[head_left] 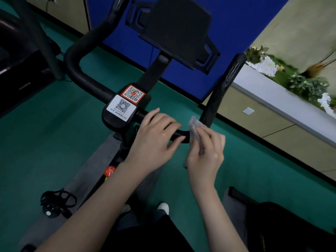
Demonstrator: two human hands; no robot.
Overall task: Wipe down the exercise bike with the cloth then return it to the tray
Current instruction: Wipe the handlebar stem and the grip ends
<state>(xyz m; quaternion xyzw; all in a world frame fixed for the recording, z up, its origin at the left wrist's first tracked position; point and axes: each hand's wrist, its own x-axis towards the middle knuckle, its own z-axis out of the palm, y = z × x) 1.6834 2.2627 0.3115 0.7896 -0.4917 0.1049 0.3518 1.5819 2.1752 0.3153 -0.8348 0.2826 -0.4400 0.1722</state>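
The black exercise bike's handlebar [76, 57] curves across the middle of the view, with a centre pad bearing two QR stickers [125, 104] and a tablet holder [178, 31] above it. My right hand [206, 153] grips a grey cloth [195, 125] and presses it against the bar's right bend, below the upright right grip [227, 88]. My left hand [156, 137] rests over the bar just left of the cloth, fingers spread and relaxed. No tray is in view.
A red knob [109, 170] sits on the grey frame [91, 173] below the bars; a black pedal [56, 200] is at lower left. Green floor surrounds the bike. A blue panel [236, 24] stands behind, a planter ledge [291, 82] at right, dark equipment [16, 79] at left.
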